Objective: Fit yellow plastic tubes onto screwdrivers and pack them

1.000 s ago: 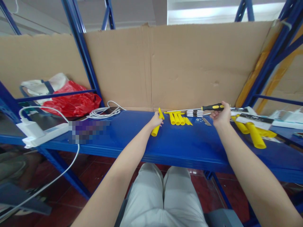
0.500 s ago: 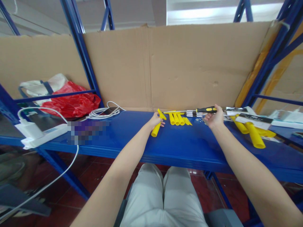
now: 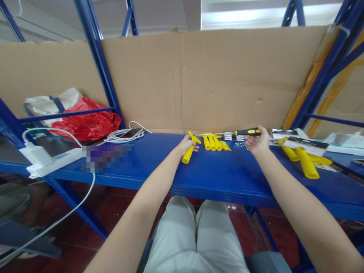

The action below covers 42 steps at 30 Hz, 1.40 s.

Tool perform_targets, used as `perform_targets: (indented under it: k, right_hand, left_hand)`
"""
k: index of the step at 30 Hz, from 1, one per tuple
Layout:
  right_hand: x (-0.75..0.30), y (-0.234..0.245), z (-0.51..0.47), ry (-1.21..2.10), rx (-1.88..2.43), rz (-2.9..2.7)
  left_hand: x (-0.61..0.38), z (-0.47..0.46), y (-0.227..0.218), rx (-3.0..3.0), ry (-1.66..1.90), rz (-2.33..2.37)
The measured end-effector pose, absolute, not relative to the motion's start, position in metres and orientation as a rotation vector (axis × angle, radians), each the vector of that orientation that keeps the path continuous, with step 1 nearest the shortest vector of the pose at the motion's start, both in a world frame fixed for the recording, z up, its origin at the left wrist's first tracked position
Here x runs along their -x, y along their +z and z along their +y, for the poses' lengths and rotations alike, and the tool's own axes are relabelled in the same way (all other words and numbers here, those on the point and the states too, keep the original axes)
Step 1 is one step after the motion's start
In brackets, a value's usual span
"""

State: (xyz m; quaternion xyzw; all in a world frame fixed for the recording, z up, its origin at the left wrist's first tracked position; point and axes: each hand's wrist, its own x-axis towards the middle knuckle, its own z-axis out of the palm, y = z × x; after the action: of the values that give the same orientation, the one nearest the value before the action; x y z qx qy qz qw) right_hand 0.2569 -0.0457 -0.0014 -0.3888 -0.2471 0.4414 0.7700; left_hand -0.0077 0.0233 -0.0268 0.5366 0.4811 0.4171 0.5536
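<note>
My left hand (image 3: pixel 186 145) is closed around a yellow tube-shaped handle (image 3: pixel 187 154) with a smaller yellow piece across its upper end. In my right hand (image 3: pixel 259 141) is a screwdriver (image 3: pixel 248 132) with a black and yellow handle, held level. Its long thin shaft points left, and the tip reaches the upper end of the yellow handle; whether it sits in a screw is too small to tell. Between my hands, several more yellow tubes (image 3: pixel 212 143) lie side by side, with small pointed yellow pieces (image 3: pixel 224 145) to their right.
Small metal bits (image 3: pixel 239 144) lie near my right hand. At the right are more yellow tubes (image 3: pixel 307 163) under black-and-white packets (image 3: pixel 305 144). A cardboard sheet (image 3: pixel 222 79) stands behind the blue shelf (image 3: pixel 159 170). At left are a coiled white cable (image 3: pixel 125 135), a power strip (image 3: pixel 54 162) and a red bag (image 3: pixel 88 119).
The screwdriver's tip has shifted slightly left toward the yellow handle. Both hands keep their hold and have hardly moved.
</note>
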Motion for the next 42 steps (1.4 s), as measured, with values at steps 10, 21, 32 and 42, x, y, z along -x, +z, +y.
perform_targets:
  k: [10,21,32,42]
  right_hand:
    - [-0.251,0.003,-0.049,0.985,0.789,-0.393]
    - [-0.260,-0.006,-0.041,0.969,0.800,-0.408]
    - [-0.254,-0.004,-0.044,1.008,0.764,-0.455]
    - [-0.249,0.000,-0.049,1.013,0.793,-0.400]
  left_hand:
    - [0.009,0.023,-0.025,-1.240,1.007,1.101]
    - [0.009,0.029,-0.028,-1.185,1.027,1.078]
    - [0.010,0.026,-0.025,-1.160,1.046,1.151]
    - [0.010,0.026,-0.026,-1.170,1.030,1.137]
